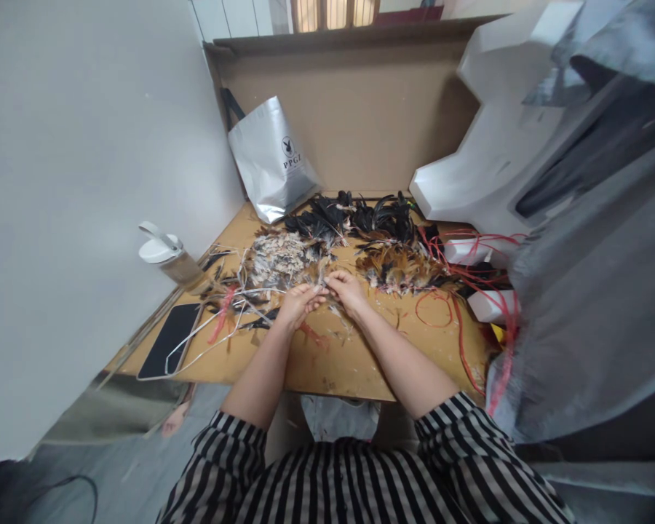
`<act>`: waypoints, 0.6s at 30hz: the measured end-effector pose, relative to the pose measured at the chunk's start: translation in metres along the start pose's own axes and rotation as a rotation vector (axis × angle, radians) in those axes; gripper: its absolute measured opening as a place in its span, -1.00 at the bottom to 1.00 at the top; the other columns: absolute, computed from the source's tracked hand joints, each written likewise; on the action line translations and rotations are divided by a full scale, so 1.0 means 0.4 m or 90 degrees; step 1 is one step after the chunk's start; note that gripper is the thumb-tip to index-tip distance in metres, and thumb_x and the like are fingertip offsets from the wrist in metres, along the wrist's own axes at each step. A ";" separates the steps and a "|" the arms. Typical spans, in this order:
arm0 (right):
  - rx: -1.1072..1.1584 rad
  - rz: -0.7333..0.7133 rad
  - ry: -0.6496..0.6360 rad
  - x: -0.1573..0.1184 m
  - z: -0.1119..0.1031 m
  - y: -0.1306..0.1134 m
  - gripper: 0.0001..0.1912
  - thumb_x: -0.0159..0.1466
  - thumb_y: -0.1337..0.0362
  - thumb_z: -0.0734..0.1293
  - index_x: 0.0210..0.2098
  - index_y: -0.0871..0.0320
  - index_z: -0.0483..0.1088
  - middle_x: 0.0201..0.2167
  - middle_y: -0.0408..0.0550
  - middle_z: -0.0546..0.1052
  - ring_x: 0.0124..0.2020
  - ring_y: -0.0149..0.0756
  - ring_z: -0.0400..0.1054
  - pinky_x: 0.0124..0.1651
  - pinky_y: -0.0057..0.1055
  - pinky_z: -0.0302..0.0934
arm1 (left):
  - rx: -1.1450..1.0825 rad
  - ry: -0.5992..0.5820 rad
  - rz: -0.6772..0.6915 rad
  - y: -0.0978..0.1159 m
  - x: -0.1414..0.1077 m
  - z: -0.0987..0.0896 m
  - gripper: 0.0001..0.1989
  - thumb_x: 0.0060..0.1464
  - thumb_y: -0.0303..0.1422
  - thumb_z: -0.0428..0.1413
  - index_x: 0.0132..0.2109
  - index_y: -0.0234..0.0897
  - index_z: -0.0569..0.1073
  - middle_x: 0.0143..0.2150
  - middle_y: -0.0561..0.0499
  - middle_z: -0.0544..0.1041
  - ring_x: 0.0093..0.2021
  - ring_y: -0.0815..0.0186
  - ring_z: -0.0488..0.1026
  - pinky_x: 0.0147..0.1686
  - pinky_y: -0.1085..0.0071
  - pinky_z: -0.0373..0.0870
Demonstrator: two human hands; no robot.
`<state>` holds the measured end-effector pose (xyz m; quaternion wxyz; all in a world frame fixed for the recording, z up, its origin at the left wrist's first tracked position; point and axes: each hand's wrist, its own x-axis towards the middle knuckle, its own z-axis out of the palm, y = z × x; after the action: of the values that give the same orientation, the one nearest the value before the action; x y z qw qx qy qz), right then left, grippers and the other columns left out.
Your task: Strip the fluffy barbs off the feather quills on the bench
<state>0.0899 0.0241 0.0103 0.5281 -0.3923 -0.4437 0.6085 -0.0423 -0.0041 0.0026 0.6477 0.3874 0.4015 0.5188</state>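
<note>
- Small feather tuft (pixel 322 273): seems to be at my meeting fingertips, just above the counter (pixel 349 375), between the feather heaps. Detail blurred; can't tell quill end from tip.
- Left hand (pixel 300 302): thumb and forefinger closed to a fine pinch, apparently on the tuft; other fingers loosely curled.
- Right hand (pixel 349 291): matching pinch from the other side, fingertips touching or nearly so. Can't tell which of my hands carries the load.
- Technique: I'd anchor the base with one pinch, let the other do the fine work. Light pressure; barbs likely crush or shed.
- Pale feather heap (pixel 278 258) sits just past the left hand, brown feathers (pixel 401 268) just past the right. I'd lift my knuckles so neither drags.
- Black feathers (pixel 327 218) lie farther back, out of the way.
- White cord (pixel 255 291) loops out beside the left hand toward the dark phone (pixel 169 340). Snag risk; I'd route that wrist around it.
- Red strings (pixel 461 349) tangle at the right end, apart from the right hand. Wide elbow sweeps look unwise.
- Silver bag (pixel 273 156) tilts at back left, well apart.
</note>
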 end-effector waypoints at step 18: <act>-0.088 -0.118 0.011 -0.006 0.016 0.016 -0.82 -0.03 0.20 0.31 -0.53 0.16 0.25 -0.72 -0.27 0.28 -0.68 -0.52 0.12 -0.60 -0.56 0.00 | 0.046 0.012 -0.004 -0.008 0.003 0.000 -0.77 -0.23 -0.29 0.23 -0.44 -0.41 0.46 -0.52 -0.02 0.46 -0.56 0.52 0.33 -0.57 0.61 0.21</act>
<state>0.0823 0.0207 0.0061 0.5577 -0.3905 -0.5141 0.5217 -0.0409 -0.0036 -0.0006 0.6313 0.4039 0.4274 0.5056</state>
